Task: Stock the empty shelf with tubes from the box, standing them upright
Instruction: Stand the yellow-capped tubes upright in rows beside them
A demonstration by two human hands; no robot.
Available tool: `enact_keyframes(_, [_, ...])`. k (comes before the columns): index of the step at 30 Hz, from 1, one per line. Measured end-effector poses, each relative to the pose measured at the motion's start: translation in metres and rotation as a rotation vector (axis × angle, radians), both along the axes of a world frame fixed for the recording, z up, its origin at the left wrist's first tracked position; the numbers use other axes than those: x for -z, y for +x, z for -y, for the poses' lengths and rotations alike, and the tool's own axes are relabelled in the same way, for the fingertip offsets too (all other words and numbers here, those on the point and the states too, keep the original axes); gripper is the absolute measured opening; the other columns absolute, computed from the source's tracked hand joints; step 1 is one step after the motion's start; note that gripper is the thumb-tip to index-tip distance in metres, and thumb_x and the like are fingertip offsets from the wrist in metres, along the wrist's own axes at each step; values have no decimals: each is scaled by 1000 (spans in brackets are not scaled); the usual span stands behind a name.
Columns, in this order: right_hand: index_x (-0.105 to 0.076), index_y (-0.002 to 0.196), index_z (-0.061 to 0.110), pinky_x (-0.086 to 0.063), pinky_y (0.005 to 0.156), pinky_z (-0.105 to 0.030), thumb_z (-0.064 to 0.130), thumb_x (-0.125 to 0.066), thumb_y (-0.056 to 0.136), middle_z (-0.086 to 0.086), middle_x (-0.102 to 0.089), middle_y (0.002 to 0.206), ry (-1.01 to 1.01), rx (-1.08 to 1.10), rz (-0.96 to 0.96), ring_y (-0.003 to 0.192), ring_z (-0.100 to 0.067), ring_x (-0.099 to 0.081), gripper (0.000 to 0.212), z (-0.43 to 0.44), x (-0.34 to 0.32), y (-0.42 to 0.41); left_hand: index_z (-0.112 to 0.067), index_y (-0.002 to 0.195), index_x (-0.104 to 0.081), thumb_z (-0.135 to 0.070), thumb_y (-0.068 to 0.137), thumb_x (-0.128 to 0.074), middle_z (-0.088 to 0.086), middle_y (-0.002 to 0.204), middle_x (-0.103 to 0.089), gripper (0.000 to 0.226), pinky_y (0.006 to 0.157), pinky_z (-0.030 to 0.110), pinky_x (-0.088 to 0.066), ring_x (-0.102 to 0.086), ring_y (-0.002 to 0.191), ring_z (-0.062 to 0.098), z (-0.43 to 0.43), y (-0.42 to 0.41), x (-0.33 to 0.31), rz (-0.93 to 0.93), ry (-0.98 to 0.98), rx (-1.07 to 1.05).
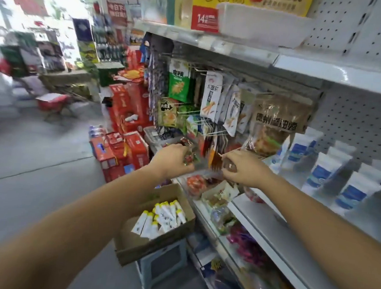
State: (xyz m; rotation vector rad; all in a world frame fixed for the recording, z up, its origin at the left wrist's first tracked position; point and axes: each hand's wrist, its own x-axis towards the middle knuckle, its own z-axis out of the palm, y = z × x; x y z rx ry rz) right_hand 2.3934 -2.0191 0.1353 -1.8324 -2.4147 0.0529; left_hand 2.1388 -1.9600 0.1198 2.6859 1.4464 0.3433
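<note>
- Far left, the shop aisle is a blur of grey floor (39,153) and stacked goods; little can be read there.
- Red cartons (128,122) are piled on the floor at the near end of the shelving.
- A cardboard box (157,238) sits open on a pale blue stool (162,267), just beside the lower shelves. Inside it lie white tubes with yellow caps (165,216), leaning in a loose heap.
- The left hand (175,161) reaches forward, fingers closed around a small red and green packet (190,157), in front of the hanging snack bags.
- Snack packets (212,98) hang from hooks on the pegboard above both hands.
- The right hand (244,167) is close beside the left, fingers pinched on something dark and brownish (217,162); motion blur hides what it is.
- Below the hands, bagged snacks (198,182) lie on a lower shelf.
- To the right, the white shelf (276,223) holds white and blue tubes (321,172) standing upright in rows near the back panel, with its front part bare.
</note>
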Motion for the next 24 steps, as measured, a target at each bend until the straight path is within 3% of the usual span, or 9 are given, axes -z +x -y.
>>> enact_keyframes(2, [-51, 132, 23, -51, 84, -37, 58, -47, 90, 2, -54, 122, -41, -29, -20, 104, -15, -52, 55, -22, 17, -23, -14, 115, -60, -70, 76, -37, 4, 111, -62, 72, 75, 40, -53, -59, 100, 25, -12, -28, 19, -3, -33, -47])
enact_keyframes(6, [-49, 134, 22, -46, 80, -32, 51, -50, 92, 3, -53, 127, -82, -89, -36, 111, -15, -53, 51, -61, 58, -59, -18, 119, -61, -51, 83, -54, 0, 112, -62, 50, 77, 36, -51, -59, 106, 22, -31, -63, 59, 13, -55, -118])
enact_keyframes(9, [-52, 122, 26, -46, 72, -32, 52, -50, 91, 7, -54, 108, -153, -149, -57, 96, -13, -54, 40, -94, 95, -76, -18, 126, -60, -50, 87, -57, 1, 120, -62, 50, 83, 37, -50, -58, 111, 23, -45, -80, 95, 11, -83, -171])
enact_keyframes(12, [-50, 106, 29, -48, 72, -34, 53, -53, 89, 13, -46, 94, -220, -217, -86, 88, -12, -52, 30, -129, 138, -90, -18, 120, -60, -54, 87, -55, 1, 112, -62, 49, 82, 40, -53, -60, 106, 24, -64, -94, 140, -13, -146, -237])
enact_keyframes(17, [-55, 127, 19, -42, 85, -32, 47, -57, 91, 1, -56, 117, -319, -317, -113, 112, -18, -53, 46, -176, 232, -116, -21, 120, -60, -48, 81, -57, 1, 118, -63, 48, 84, 37, -52, -59, 110, 25, -82, -110, 226, -21, -279, -357])
enact_keyframes(24, [-51, 132, 23, -47, 93, -39, 49, -55, 91, 2, -53, 129, -530, -372, -63, 120, -19, -50, 49, -215, 333, -135, -17, 127, -57, -41, 83, -58, 4, 122, -62, 50, 88, 37, -50, -57, 112, 26, -88, -128, 326, -115, -478, -437])
